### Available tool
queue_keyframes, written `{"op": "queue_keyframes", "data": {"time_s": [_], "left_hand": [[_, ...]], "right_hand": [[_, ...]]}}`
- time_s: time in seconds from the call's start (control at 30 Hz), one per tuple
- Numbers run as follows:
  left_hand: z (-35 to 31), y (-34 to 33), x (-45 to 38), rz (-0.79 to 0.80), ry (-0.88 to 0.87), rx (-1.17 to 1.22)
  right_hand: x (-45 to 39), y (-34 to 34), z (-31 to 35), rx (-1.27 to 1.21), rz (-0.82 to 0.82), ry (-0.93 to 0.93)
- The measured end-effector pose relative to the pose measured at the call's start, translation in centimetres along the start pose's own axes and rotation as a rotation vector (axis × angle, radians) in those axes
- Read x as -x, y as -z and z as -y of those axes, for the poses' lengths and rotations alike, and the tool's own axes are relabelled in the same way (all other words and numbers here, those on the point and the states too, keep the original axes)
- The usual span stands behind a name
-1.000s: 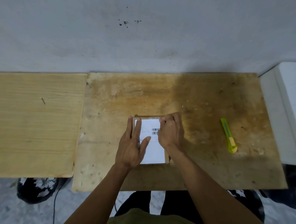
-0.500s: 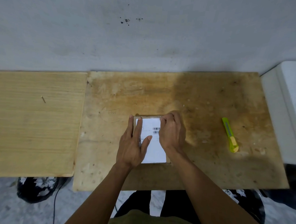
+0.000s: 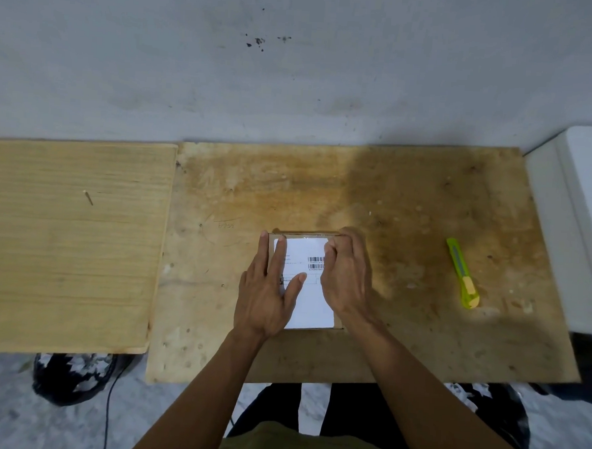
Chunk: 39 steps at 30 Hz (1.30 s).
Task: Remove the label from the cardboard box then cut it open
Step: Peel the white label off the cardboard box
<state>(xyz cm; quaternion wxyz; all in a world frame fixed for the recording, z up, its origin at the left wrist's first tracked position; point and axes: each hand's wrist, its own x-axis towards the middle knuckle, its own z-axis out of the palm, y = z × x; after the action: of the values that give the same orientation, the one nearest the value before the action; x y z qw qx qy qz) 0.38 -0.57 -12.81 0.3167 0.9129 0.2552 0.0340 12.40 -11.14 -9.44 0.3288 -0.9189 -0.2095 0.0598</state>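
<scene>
Label-peeling step: left hand (image 3: 267, 291) flat, open, steadying box (image 3: 275, 238); right hand (image 3: 345, 275) curled, picking at label (image 3: 309, 304) corner; next needs a lifted edge.

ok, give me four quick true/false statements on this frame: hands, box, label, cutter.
1. The left hand lies flat on the box. True.
2. The label is already peeled off and lying on the board. False: it is on top of the box.
3. The right hand holds the cutter. False: the cutter lies apart on the board, to the right; the hand's fingers curl at the label's far right corner.
4. The box sits on the darker, stained board. True.
</scene>
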Motion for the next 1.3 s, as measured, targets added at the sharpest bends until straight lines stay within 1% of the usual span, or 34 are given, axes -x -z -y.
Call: {"op": "queue_keyframes", "data": {"time_s": [0.07, 0.37, 0.47, 0.67, 0.87, 1.0, 1.07, 1.17, 1.3], "left_hand": [[0.1, 0.0, 0.0, -0.001, 0.000, 0.000], [-0.1, 0.0, -0.1, 0.019, 0.016, -0.005], [-0.1, 0.1, -0.1, 0.020, 0.014, -0.007], [0.0, -0.1, -0.1, 0.009, 0.012, -0.009], [-0.2, -0.1, 0.0, 0.018, 0.022, -0.011], [-0.4, 0.0, 0.0, 0.026, 0.024, -0.009], [-0.4, 0.1, 0.0, 0.026, 0.025, -0.012], [-0.2, 0.1, 0.0, 0.026, 0.030, -0.022], [-0.2, 0.0, 0.0, 0.026, 0.030, -0.022]], "right_hand": [[0.1, -0.1, -0.5, -0.066, -0.005, 0.010], [-0.4, -0.6, -0.9, -0.131, -0.020, -0.069], [-0.7, -0.8, -0.8, -0.102, -0.009, -0.115], [-0.2, -0.9, -0.3, -0.060, -0.066, -0.142], [-0.8, -1.1, -0.2, -0.007, 0.008, -0.178], [-0.7, -1.5, 0.0, 0.056, 0.002, -0.112], [-0.6, -1.4, -0.1, 0.006, -0.037, -0.099], [-0.4, -0.9, -0.7, -0.105, -0.106, -0.032], [-0.1, -0.8, -1.3, -0.137, -0.105, 0.021]]}}
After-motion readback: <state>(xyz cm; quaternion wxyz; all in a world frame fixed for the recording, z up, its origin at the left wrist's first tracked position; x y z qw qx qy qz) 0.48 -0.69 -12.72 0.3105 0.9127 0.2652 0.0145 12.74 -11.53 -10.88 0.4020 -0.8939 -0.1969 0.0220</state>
